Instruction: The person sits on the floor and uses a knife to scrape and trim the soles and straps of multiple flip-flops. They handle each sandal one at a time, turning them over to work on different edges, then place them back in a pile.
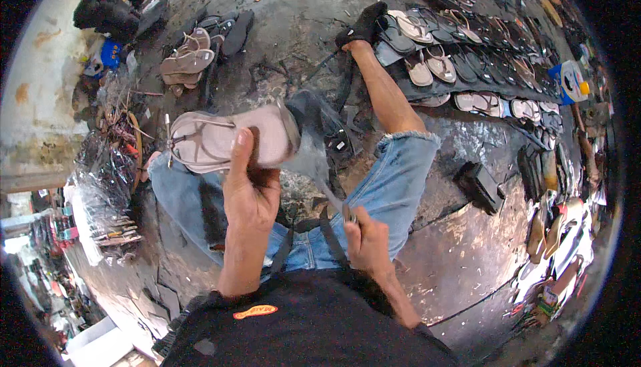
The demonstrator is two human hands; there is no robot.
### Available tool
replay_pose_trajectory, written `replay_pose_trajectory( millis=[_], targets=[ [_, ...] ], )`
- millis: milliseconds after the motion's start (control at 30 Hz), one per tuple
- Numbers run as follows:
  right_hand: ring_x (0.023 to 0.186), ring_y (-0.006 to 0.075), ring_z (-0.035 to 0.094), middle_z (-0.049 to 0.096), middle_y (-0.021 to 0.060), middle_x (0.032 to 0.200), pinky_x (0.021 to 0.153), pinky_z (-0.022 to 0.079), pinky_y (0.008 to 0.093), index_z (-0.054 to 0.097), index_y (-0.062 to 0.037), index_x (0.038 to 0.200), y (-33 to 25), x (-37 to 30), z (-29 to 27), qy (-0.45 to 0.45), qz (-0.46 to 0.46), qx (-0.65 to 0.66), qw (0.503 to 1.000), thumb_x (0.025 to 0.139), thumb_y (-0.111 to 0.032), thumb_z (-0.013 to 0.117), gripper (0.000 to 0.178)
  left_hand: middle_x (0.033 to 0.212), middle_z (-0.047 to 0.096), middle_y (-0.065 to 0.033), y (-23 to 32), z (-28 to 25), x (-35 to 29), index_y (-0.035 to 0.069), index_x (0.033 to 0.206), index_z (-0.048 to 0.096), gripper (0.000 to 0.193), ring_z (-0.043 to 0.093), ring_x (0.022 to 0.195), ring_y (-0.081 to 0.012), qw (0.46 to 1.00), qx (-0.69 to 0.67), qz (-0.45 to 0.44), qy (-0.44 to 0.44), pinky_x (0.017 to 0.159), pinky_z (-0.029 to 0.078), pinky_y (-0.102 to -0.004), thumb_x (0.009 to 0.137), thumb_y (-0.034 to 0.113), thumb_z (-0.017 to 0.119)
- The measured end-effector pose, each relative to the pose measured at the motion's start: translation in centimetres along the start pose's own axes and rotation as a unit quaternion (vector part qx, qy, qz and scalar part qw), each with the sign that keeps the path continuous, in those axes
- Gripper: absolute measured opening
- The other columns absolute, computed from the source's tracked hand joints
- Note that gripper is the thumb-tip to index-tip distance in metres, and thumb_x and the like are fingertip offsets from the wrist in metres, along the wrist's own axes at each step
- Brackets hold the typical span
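My left hand [250, 197] grips a beige flip-flop sandal [214, 140] with thin straps, its thumb pressed on the footbed. A second sole seems to lie under it, though most of it is hidden. The toe end points left and the heel end right, above my lap. My right hand [367, 237] is closed on the lower end of a thin grey strip [327, 192], lower and to the right. Upward the strip runs into a blurred, translucent grey piece [310, 147] beside the sandal's heel. Whether the two touch cannot be told.
Several finished-looking sandals [441, 65] stand in rows at the far right. Another group of sandals [190, 57] lies at the far left. A black block [479, 187] sits right of my knee. Plastic-wrapped material [107, 173] is heaped at left. Scraps litter the dark floor [287, 33].
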State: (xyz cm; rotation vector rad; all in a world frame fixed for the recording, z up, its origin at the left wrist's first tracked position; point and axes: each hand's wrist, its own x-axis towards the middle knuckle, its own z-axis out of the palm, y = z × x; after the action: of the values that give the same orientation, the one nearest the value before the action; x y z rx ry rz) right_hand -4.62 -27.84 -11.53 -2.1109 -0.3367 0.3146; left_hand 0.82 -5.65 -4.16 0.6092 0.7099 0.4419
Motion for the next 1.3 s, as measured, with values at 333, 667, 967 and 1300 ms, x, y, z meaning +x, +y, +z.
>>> replay_pose_trajectory(
  millis=[333, 667, 967, 1300],
  targets=[
    [0.06, 0.0437, 0.056, 0.051, 0.0218, 0.061, 0.053, 0.04, 0.0479, 0.055, -0.0044, 0.092, -3.1, 7.2, -4.1, -0.067, -0.071, -0.057, 0.994, 0.099, -0.041, 0.059, 0.038, 0.111, 0.068, -0.008, 0.1, -4.6, -1.2, 0.002, 0.129, 0.056, 0.054, 0.069, 0.101, -0.0209, 0.993, 0.109, -0.051, 0.021, 0.091, 0.06, -0.0401, 0.083, 0.011, 0.082],
    [0.069, 0.0428, 0.062, 0.062, 0.0218, 0.075, 0.06, 0.048, 0.0504, 0.062, -0.0074, 0.099, -1.2, 9.2, 0.5, -0.176, -0.065, 0.045, 0.981, 0.103, -0.034, 0.049, 0.029, 0.123, 0.061, -0.0101, 0.0, -7.1, -2.8, -0.002, 0.141, 0.044, 0.078, 0.062, 0.112, -0.0232, 0.959, 0.261, -0.068, -0.086, 0.094, 0.055, -0.0397, 0.074, 0.004, 0.083],
    [0.05, 0.0069, 0.041, 0.045, -0.0043, 0.068, 0.041, 0.035, 0.0234, 0.054, -0.014, 0.097, 12.5, 4.4, -8.5, 0.361, 0.127, 0.212, 0.899, 0.105, -0.05, 0.045, 0.038, 0.137, 0.058, -0.0125, 2.4, -1.9, 13.5, 0.006, 0.128, 0.056, 0.031, 0.055, 0.126, -0.0313, 0.751, 0.568, 0.272, -0.198, 0.107, 0.044, -0.0435, 0.1, 0.02, 0.055],
    [0.045, 0.0072, 0.04, 0.046, -0.0025, 0.063, 0.04, 0.034, 0.0242, 0.059, -0.0049, 0.11, 5.6, 9.7, -7.6, 0.327, 0.217, 0.366, 0.844, 0.099, -0.026, 0.066, 0.024, 0.073, 0.063, -0.0135, -11.6, -0.7, 23.0, 0.01, 0.109, 0.063, 0.033, 0.063, 0.065, -0.0307, 0.314, 0.787, 0.254, -0.466, 0.064, 0.054, -0.0433, 0.079, 0.016, 0.074]
  ],
)
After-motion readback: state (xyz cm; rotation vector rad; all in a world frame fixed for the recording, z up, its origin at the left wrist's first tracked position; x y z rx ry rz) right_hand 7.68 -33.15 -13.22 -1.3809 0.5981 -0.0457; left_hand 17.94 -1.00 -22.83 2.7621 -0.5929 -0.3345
